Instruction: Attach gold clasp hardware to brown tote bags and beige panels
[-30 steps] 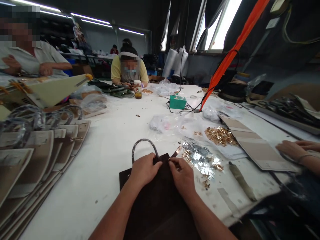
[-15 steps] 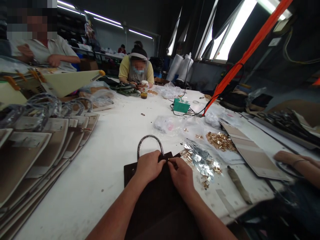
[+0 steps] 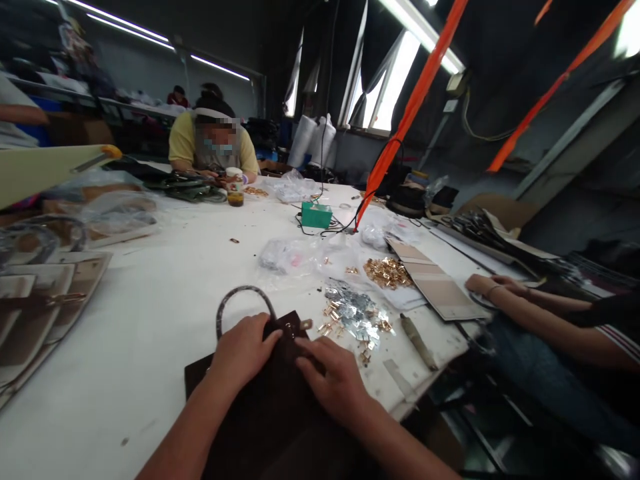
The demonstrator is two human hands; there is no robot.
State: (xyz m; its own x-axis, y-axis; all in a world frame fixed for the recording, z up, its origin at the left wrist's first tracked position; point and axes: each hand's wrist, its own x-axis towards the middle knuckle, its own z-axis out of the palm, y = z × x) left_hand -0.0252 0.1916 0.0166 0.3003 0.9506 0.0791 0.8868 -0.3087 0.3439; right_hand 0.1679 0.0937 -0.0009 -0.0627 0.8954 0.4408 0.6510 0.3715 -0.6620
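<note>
A dark brown handbag (image 3: 260, 407) lies in front of me on the white table, its arched, plastic-wrapped handle (image 3: 245, 291) standing up at the far edge. My left hand (image 3: 244, 353) grips the bag's upper part beside the handle's right foot, with the thumb on top. Small metal fittings (image 3: 290, 329) show on the bag's dark upper corner. A tab with a metal end (image 3: 306, 325) sticks out to the right there. My right hand (image 3: 333, 373) rests at that corner, fingers stretched and slightly apart, fingertips touching the bag just below the fittings.
Silvery metal plates (image 3: 353, 310) and gold-coloured fittings (image 3: 390, 272) lie in heaps to the right. A tape-wrapped tool (image 3: 419, 341) lies nearer the table edge. A green box (image 3: 316, 215) with wires stands mid-table. Bag panels (image 3: 55, 300) are stacked left. A co-worker's hands (image 3: 487, 285) are at right.
The view has turned right, so the scene shifts left. My right fingers have parted from their pinch at the bag's corner, and the metal fittings there now show. My left hand still grips the bag.
</note>
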